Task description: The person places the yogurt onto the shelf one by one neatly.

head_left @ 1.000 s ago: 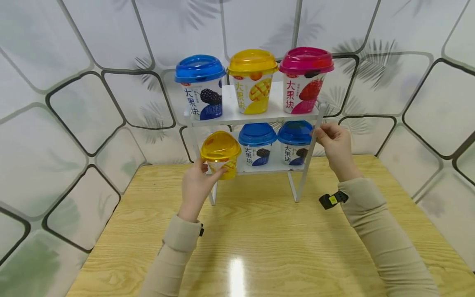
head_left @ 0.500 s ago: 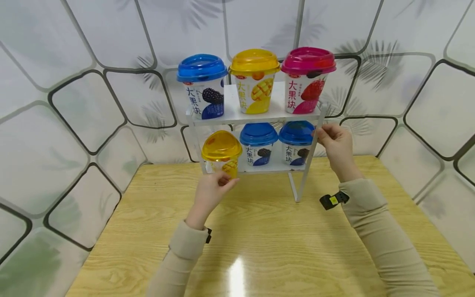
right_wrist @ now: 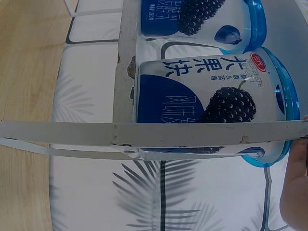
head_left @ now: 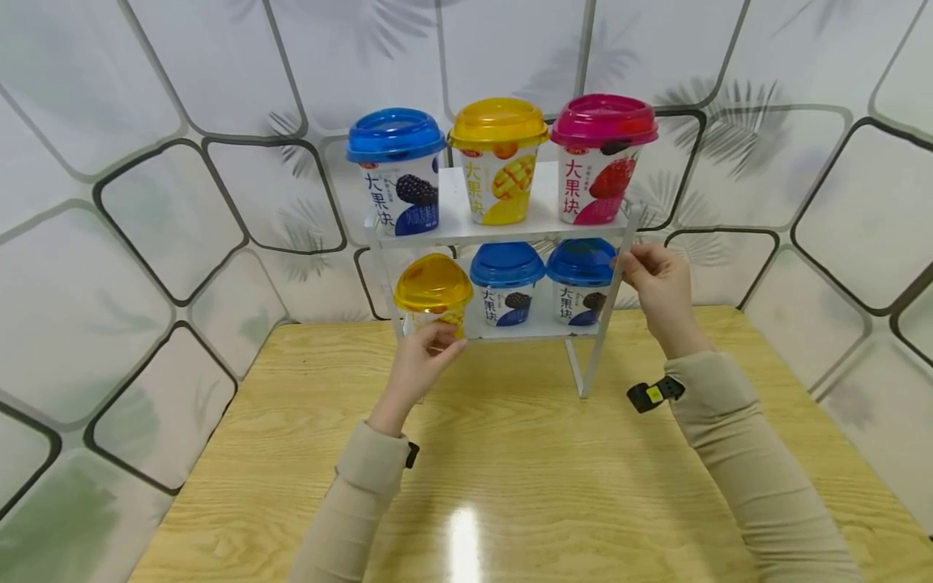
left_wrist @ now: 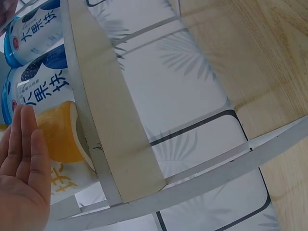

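A yellow-lidded yogurt cup (head_left: 433, 285) stands at the left end of the lower shelf of a white two-tier rack (head_left: 466, 236). In front of it is my left hand (head_left: 417, 368), its straight fingers against the cup's lower front. The left wrist view shows those fingers (left_wrist: 25, 139) extended along the yellow cup (left_wrist: 62, 139). With thumb and fingers my right hand (head_left: 659, 291) pinches the rack's right upright, beside a blue-lidded blackberry yogurt cup (head_left: 581, 282). Only part of that hand (right_wrist: 296, 192) enters the right wrist view, near the blue lid.
Another blue-lidded cup (head_left: 508, 283) stands mid-shelf. On the top shelf are a blue-lidded cup (head_left: 397, 170), a yellow-lidded cup (head_left: 499, 160) and a pink-lidded strawberry cup (head_left: 603, 158). The rack stands on a wooden table (head_left: 525, 470) before a patterned wall (head_left: 503, 40).
My left hand has let go of the yellow-lidded cup's sides and shifted right to its front, fingers now straight against it. The cup sits slightly farther back. My right hand has stayed put.
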`<state>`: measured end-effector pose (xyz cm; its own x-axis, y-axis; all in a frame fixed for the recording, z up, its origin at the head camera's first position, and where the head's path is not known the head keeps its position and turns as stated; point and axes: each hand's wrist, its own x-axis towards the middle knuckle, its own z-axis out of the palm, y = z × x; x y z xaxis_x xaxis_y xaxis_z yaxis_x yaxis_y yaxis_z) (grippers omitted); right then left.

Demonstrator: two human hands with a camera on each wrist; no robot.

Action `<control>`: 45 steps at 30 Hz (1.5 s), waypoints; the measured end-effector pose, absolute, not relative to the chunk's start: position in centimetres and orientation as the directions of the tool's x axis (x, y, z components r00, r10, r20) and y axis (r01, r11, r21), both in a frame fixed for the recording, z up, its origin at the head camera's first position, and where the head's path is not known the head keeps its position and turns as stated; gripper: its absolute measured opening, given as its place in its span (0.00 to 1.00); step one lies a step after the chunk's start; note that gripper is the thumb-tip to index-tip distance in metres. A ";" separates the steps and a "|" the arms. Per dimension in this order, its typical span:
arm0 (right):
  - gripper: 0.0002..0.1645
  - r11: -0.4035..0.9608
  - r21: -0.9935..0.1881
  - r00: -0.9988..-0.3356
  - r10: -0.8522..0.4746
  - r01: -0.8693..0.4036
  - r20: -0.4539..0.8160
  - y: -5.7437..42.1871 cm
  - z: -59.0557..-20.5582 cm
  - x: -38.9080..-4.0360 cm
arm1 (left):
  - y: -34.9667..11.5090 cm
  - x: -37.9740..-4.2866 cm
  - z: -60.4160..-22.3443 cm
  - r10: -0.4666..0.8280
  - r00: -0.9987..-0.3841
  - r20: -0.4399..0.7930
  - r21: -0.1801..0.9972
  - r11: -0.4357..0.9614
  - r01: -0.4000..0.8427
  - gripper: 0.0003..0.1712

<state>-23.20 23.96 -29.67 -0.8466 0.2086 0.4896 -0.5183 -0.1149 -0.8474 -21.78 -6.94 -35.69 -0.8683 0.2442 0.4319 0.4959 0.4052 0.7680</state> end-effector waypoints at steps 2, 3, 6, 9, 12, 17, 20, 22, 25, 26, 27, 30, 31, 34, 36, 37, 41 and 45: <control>0.06 -0.113 -0.849 -0.847 0.208 -0.517 0.489 24.0 -29.6 -23.2 | -6.9 -21.9 -35.6 0.239 -0.871 0.428 0.769 0.409 0.491 0.16; 0.06 -0.110 -0.849 -0.848 0.209 -0.516 0.488 24.0 -29.6 -23.2 | -6.8 -21.9 -35.6 0.237 -0.873 0.426 0.769 0.413 0.488 0.17; 0.07 -0.103 -0.852 -0.848 0.208 -0.514 0.487 23.9 -29.6 -23.3 | -6.7 -22.1 -35.4 0.236 -0.871 0.431 0.763 0.420 0.491 0.18; 0.07 -0.099 -0.851 -0.847 0.207 -0.516 0.489 23.9 -29.7 -23.3 | -6.7 -22.5 -35.4 0.235 -0.869 0.435 0.759 0.424 0.494 0.18; 0.07 -0.108 -0.851 -0.849 0.205 -0.514 0.486 23.8 -29.7 -23.3 | -6.8 -22.9 -35.5 0.226 -0.873 0.433 0.767 0.417 0.488 0.18; 0.06 -0.115 -0.852 -0.852 0.204 -0.510 0.482 23.7 -29.8 -23.4 | -7.2 -23.3 -35.6 0.220 -0.876 0.429 0.781 0.396 0.482 0.17; 0.07 -0.117 -0.848 -0.849 0.198 -0.517 0.490 23.6 -29.7 -23.5 | -7.5 -23.6 -35.7 0.221 -0.876 0.429 0.784 0.392 0.482 0.18; 0.08 -0.125 -0.847 -0.850 0.192 -0.517 0.491 23.6 -29.7 -23.6 | -7.6 -23.7 -35.7 0.217 -0.879 0.425 0.786 0.393 0.478 0.18; 0.07 -0.122 -0.852 -0.854 0.193 -0.509 0.482 23.5 -29.7 -23.6 | -7.6 -23.7 -35.8 0.213 -0.882 0.420 0.787 0.399 0.471 0.18; 0.06 -0.118 -0.855 -0.856 0.194 -0.504 0.478 23.5 -29.7 -23.6 | -7.6 -23.6 -35.8 0.213 -0.883 0.418 0.786 0.403 0.469 0.18; 0.06 -0.116 -0.857 -0.858 0.194 -0.502 0.476 23.6 -29.7 -23.6 | -7.6 -23.5 -35.8 0.213 -0.884 0.417 0.784 0.408 0.468 0.18; 0.04 -0.105 -0.859 -0.857 0.196 -0.501 0.476 23.6 -29.7 -23.6 | -7.6 -23.2 -35.9 0.217 -0.881 0.420 0.775 0.419 0.473 0.17; 0.04 -0.104 -0.857 -0.855 0.197 -0.504 0.479 23.6 -29.7 -23.6 | -7.5 -23.1 -36.0 0.218 -0.881 0.419 0.774 0.422 0.473 0.17; 0.06 -0.090 -0.848 -0.842 0.209 -0.523 0.497 23.6 -29.8 -23.7 | -7.3 -22.7 -36.1 0.223 -0.881 0.416 0.773 0.423 0.472 0.16; 0.06 -0.078 -0.845 -0.834 0.232 -0.529 0.501 23.6 -29.9 -23.6 | -7.1 -22.4 -36.2 0.235 -0.878 0.417 0.770 0.423 0.478 0.16; 0.05 -0.072 -0.842 -0.827 0.250 -0.535 0.504 23.6 -29.9 -23.5 | -7.0 -22.2 -36.2 0.243 -0.876 0.417 0.768 0.420 0.483 0.16; 0.04 -0.021 -0.833 -0.783 0.355 -0.554 0.511 23.9 -30.5 -23.1 | -6.5 -21.2 -36.4 0.292 -0.852 0.435 0.739 0.426 0.523 0.15; 0.06 0.116 -0.826 -0.735 0.401 -0.551 0.547 24.1 -31.6 -22.1 | -6.2 -20.1 -36.8 0.340 -0.828 0.447 0.674 0.480 0.561 0.15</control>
<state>-22.07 24.09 -31.62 -0.7349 0.4009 0.5469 -0.5514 0.1162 -0.8261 -20.12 -6.24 -36.78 -0.8277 0.3397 0.4466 0.5610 0.4801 0.6744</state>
